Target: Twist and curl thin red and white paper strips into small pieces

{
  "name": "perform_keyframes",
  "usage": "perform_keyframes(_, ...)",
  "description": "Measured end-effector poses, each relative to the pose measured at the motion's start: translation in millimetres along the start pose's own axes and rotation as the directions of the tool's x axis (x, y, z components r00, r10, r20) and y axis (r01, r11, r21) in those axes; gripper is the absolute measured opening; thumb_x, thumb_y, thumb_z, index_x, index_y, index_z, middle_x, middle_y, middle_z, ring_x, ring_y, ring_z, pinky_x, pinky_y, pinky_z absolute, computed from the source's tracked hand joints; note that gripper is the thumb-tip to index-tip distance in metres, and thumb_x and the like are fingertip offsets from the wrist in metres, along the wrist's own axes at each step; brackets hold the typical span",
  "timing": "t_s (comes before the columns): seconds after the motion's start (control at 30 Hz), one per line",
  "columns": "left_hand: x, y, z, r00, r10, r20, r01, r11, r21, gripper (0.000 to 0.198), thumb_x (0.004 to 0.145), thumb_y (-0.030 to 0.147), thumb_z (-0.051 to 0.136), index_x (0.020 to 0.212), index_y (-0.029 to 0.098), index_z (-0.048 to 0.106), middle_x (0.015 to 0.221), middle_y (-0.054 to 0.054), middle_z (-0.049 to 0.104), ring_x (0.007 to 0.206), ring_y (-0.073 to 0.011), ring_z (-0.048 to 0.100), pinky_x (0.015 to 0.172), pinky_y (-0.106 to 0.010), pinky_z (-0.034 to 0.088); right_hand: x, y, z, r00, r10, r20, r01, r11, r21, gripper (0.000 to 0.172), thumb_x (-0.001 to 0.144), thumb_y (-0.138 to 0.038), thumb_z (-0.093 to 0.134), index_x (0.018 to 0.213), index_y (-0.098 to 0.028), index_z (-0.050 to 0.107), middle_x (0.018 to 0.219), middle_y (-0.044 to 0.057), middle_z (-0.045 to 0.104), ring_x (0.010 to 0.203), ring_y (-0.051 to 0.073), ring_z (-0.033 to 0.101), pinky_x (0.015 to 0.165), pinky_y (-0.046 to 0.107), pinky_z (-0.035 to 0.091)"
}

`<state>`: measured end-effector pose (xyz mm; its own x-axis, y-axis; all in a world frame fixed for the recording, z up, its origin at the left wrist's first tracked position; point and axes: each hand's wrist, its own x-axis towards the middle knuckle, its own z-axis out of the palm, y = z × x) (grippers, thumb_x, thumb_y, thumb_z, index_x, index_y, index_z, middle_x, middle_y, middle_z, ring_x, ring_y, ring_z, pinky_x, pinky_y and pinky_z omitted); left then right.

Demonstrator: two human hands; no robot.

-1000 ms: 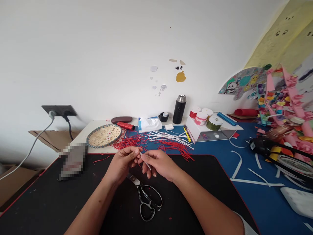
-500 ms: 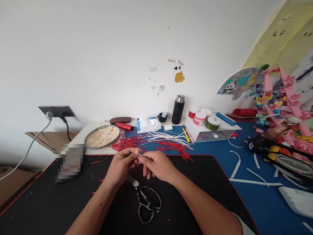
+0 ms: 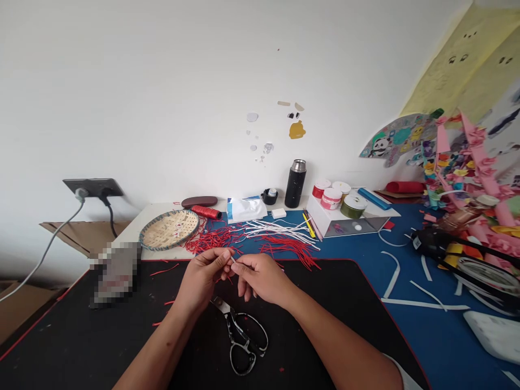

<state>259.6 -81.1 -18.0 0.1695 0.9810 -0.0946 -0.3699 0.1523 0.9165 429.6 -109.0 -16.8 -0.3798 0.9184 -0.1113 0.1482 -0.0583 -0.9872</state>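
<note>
My left hand [image 3: 206,273] and my right hand [image 3: 260,276] meet over the dark mat, fingertips pinched together. Between them shows a short bit of white cord [image 3: 233,259], mostly hidden by the fingers. Scissors [image 3: 244,338] lie on the mat just below the hands, handles toward me, blade tips covered by my left hand. Beyond the hands are a tangle of red cords [image 3: 213,238], a bundle of white cords [image 3: 284,230] and a bunch of cut red cords [image 3: 292,251].
A woven basket [image 3: 169,230] stands at the back left beside a red thread spool [image 3: 206,212]. Behind are a black flask [image 3: 296,184] and lidded jars [image 3: 331,199] on a white box [image 3: 337,225]. White strips [image 3: 424,304] and paper flowers [image 3: 479,157] lie to the right.
The view has shifted very slightly. Both hands keep nearly the same place and pinch, with a little more of the white cord showing between the fingertips.
</note>
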Motion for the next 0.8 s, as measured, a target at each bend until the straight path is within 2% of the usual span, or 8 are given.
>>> perform_keyframes(0.27,0.8,4.7,-3.2,0.996,0.047,-0.071,-0.053,0.994,-0.098,0.04,0.053,0.038,0.105,0.077,0.014,0.085,0.064,-0.004,0.07,0.056,-0.01,0.055,0.049,-0.018,0.042,-0.6,0.5,-0.4,0.999,0.005,-0.032,-0.007,0.998,-0.07,0.029,0.106,-0.04,0.056,0.099,-0.018,0.073,0.065,-0.001,0.069,0.047,0.009,0.062,0.045,0.017,0.04)
perform_keyframes(0.43,2.9,2.2,-5.4,0.994,0.066,-0.082,-0.074,0.992,-0.1,0.039,0.055,0.037,0.104,0.08,0.013,0.085,0.066,-0.005,0.072,0.057,-0.0105,0.057,0.05,-0.018,0.045,-2.3,-1.5,-1.6,0.999,-0.011,-0.047,0.006,0.995,-0.098,0.026,0.107,-0.032,0.053,0.1,-0.018,0.073,0.066,-0.001,0.069,0.049,0.009,0.062,0.048,0.017,0.042)
perform_keyframes(0.63,3.4,5.0,-5.9,0.987,0.083,-0.135,-0.098,0.989,-0.109,0.044,0.051,0.038,0.105,0.08,0.011,0.085,0.065,-0.004,0.071,0.057,-0.0095,0.056,0.049,-0.016,0.045,-3.9,-4.1,-1.5,0.996,-0.056,-0.064,0.047,0.991,-0.129,0.027,0.107,-0.035,0.053,0.099,-0.018,0.072,0.07,-0.001,0.07,0.051,0.009,0.062,0.05,0.017,0.042)
perform_keyframes(0.8,3.8,10.2,-4.8,0.978,0.086,-0.19,-0.111,0.986,-0.126,0.048,0.043,0.038,0.107,0.076,0.011,0.084,0.066,-0.004,0.072,0.057,-0.0091,0.056,0.049,-0.016,0.045,-7.2,-5.6,-2.4,0.992,-0.1,-0.08,0.074,0.957,-0.281,0.03,0.108,-0.035,0.051,0.098,-0.019,0.075,0.067,-0.001,0.071,0.053,0.01,0.064,0.056,0.019,0.045)
